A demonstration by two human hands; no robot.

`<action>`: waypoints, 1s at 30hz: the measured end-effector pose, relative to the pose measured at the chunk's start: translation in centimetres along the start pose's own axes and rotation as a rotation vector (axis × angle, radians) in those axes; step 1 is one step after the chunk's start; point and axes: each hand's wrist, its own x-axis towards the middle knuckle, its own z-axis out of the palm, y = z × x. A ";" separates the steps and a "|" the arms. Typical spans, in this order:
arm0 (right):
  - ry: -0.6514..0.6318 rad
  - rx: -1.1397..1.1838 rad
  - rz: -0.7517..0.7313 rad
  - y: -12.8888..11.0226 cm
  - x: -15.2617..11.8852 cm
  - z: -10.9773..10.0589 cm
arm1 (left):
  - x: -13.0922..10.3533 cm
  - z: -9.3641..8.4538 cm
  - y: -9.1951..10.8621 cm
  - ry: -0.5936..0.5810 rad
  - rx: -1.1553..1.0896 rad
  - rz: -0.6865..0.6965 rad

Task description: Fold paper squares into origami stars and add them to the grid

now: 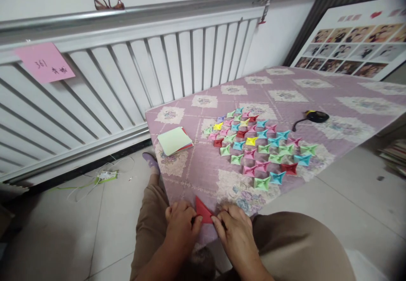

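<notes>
At the near edge of the counter (199,175), just above the person's lap, a piece of red paper (203,210) folded to a pointed triangle lay between the two hands. The left hand (182,221) pinched its left side with thumb and bent fingers, and the right hand (234,226) gripped the lower right corner between thumb and fingertips; both covered parts of its edges.

Straight ahead and to the right, slanting rows of small folded paper pieces (251,141) — green, blue, pink, red, yellow — took up much of the counter's middle, the closest green one near the right hand. They stood between the hands and a black and yellow object (317,116) with a dark strap, too small to name surely. Left of the rows, well apart from the hands, was a stack of paper sheets (174,141), pale green on top with red showing beneath.

Beyond the counter's left edge ran a white radiator (177,61) with a pink note (46,62) on it, a metal pipe (190,12) above, and glasses (109,4) by the pipe. A photo board (352,39) leaned behind the far end. Down on the floor (117,213) — left of the person's leg — lay a power strip (107,176) among loose cables.
</notes>
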 end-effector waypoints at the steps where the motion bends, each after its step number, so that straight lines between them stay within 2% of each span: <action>1: 0.006 -0.011 0.000 0.0 0.0 0.1 | 0.1 -0.1 0.0 -0.008 0.011 -0.005; 8: 0.009 -0.071 0.015 0.2 0.2 0.5 | 0.8 -0.6 0.4 -0.059 0.064 -0.013; 22: -0.031 -0.091 0.073 -0.1 0.9 0.4 | 1.3 -0.9 0.5 -0.064 0.117 0.017; 30: -0.035 -0.113 0.094 -0.9 1.6 -0.3 | 1.4 -1.1 0.6 -0.115 0.129 -0.001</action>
